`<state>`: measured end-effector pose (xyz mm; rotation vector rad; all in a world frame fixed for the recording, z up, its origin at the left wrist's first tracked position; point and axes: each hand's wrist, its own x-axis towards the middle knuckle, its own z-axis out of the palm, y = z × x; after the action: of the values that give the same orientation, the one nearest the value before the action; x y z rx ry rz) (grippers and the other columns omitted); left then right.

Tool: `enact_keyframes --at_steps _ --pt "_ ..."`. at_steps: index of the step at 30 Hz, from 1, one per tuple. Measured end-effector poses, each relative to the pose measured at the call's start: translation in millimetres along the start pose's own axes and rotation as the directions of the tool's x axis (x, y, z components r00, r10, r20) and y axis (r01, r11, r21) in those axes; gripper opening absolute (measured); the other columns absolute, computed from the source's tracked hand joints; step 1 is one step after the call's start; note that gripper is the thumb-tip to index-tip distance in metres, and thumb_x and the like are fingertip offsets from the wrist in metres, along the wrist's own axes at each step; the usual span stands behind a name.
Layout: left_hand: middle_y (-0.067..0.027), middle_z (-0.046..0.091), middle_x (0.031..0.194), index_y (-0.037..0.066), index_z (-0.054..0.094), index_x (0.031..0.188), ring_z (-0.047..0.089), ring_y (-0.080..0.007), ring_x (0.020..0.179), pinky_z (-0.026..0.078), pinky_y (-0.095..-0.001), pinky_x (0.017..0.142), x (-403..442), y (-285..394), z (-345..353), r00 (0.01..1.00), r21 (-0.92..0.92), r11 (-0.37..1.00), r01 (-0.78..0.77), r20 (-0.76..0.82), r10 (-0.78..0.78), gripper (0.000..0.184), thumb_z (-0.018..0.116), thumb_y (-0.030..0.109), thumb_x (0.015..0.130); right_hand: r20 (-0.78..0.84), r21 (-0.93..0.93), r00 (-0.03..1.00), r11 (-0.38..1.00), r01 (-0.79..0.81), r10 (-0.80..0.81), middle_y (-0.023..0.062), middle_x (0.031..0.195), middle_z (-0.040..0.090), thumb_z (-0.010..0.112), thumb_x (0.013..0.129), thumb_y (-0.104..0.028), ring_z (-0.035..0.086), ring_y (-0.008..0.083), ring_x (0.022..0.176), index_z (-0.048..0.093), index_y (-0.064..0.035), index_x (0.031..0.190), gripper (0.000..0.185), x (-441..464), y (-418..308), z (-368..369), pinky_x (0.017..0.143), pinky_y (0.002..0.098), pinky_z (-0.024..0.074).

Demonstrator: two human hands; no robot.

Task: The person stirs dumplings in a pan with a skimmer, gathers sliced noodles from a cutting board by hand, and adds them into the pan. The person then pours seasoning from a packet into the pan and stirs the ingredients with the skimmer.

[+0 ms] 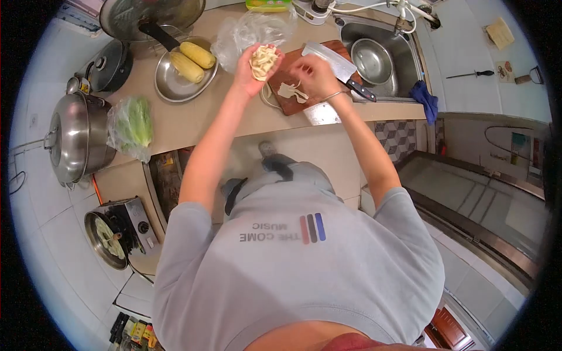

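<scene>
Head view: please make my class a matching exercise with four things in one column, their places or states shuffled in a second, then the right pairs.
Column one
1. left hand
2. knife
3. corn cobs
4. steel bowl

Column two
A. inside the sink
B. lying partly on the cutting board
C. holding pale slices
D. in a round metal pan

Right pairs: 1-C, 2-B, 3-D, 4-A
</scene>
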<state>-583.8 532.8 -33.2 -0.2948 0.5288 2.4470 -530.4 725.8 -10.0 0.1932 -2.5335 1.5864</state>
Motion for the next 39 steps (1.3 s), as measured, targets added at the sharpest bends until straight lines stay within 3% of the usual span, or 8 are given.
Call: enact_keyframes --at_steps 2,11,15,17,25,30,33,39 --pt "-0.0181 0.062 0.103 -0.002 0.055 0.102 0.06 -0.0329 0.101 0.053 -0.0385 0.087 -12.0 12.9 4.2 0.998 0.049 0.998 -0.04 -0.055 0.043 0.028 0.049 0.023 0.092 0.278 -0.286 0.915 0.884 0.369 -0.292 0.0083 0.081 0.061 0.064 0.071 -0.01 0.058 0.0237 0.084 0.066 -0.0068 0.076 0.006 -11.0 16.3 27.3 0.073 0.0383 0.0466" --pt "-0.0185 0.061 0.104 -0.002 0.055 0.103 0.058 -0.0334 0.104 0.051 -0.0424 0.09 -50.6 22.9 -15.5 0.991 -0.084 0.994 -0.074 -0.119 0.064 0.033 0.051 0.029 0.093 0.479 -0.575 0.797 0.555 0.601 -0.368 0.0099 0.084 0.056 0.058 0.068 -0.015 0.053 0.0258 0.086 0.066 -0.0088 0.067 0.01 -17.7 40.3 98.6 0.072 0.0382 0.0411" --pt "-0.017 0.061 0.103 0.0 0.055 0.103 0.059 -0.0321 0.102 0.05 -0.0463 0.091 -57.0 11.6 -35.3 0.979 -0.101 0.988 -0.118 -0.178 0.099 0.033 0.05 0.031 0.093 0.426 -0.531 0.828 0.64 0.555 -0.364 0.0096 0.081 0.059 0.059 0.07 -0.012 0.057 0.0278 0.082 0.065 -0.0063 0.07 0.008 -5.3 27.4 82.8 0.07 0.0416 0.0437" --pt "-0.0153 0.062 0.103 0.002 0.055 0.103 0.06 -0.0305 0.101 0.048 -0.0502 0.092 -56.1 2.2 -45.9 0.964 -0.081 0.99 -0.119 -0.248 0.096 0.033 0.049 0.033 0.093 0.357 -0.216 0.927 0.955 0.205 -0.118 0.0094 0.079 0.064 0.061 0.077 -0.012 0.061 0.0238 0.074 0.064 -0.0034 0.076 0.009 2.6 14.5 66.1 0.068 0.0383 0.0479" --pt "-0.01 0.061 0.106 0.004 0.055 0.108 0.061 -0.0256 0.098 0.05 -0.0451 0.089 -38.7 -33.3 -32.6 0.99 -0.189 0.982 0.008 -0.138 -0.035 0.032 0.05 0.031 0.093 0.409 0.182 0.882 0.926 -0.33 0.234 0.0014 0.081 0.064 0.058 0.091 -0.015 0.056 0.0062 0.072 0.064 0.0011 0.099 0.019 19.8 5.9 23.2 0.064 0.0221 0.0476" --pt "-0.018 0.061 0.104 -0.001 0.056 0.105 0.059 -0.0304 0.099 0.053 -0.0377 0.085 -30.8 -30.0 -30.4 0.995 -0.258 0.966 -0.038 -0.097 0.013 0.033 0.054 0.03 0.091 0.333 0.025 0.93 0.985 -0.171 0.153 0.0066 0.071 0.064 0.06 0.086 -0.015 0.058 0.0142 0.061 0.065 -0.002 0.089 0.014 1.6 32.1 15.6 0.059 0.0299 0.0464" --pt "-0.0182 0.061 0.103 -0.001 0.056 0.104 0.059 -0.0303 0.099 0.053 -0.037 0.085 -30.5 -27.9 -30.6 0.993 -0.243 0.969 -0.045 -0.116 0.017 0.032 0.055 0.029 0.091 0.263 -0.34 0.952 0.909 0.241 -0.154 0.0174 0.084 0.062 0.064 0.079 -0.01 0.061 0.0341 0.075 0.064 -0.004 0.096 0.018 -4.3 42.4 20.6 0.068 0.0376 0.0497" --pt "-0.0198 0.059 0.107 -0.002 0.054 0.107 0.058 -0.0315 0.103 0.053 -0.038 0.085 -35.0 -29.6 -39.2 0.986 -0.182 0.982 -0.055 -0.165 0.025 0.034 0.055 0.028 0.091 0.342 -0.393 0.937 0.895 0.211 -0.07 0.0162 0.089 0.062 0.074 0.07 -0.014 0.061 0.0342 0.083 0.06 -0.0026 0.095 0.031 -22.3 43.2 35.2 0.071 0.0407 0.0499"
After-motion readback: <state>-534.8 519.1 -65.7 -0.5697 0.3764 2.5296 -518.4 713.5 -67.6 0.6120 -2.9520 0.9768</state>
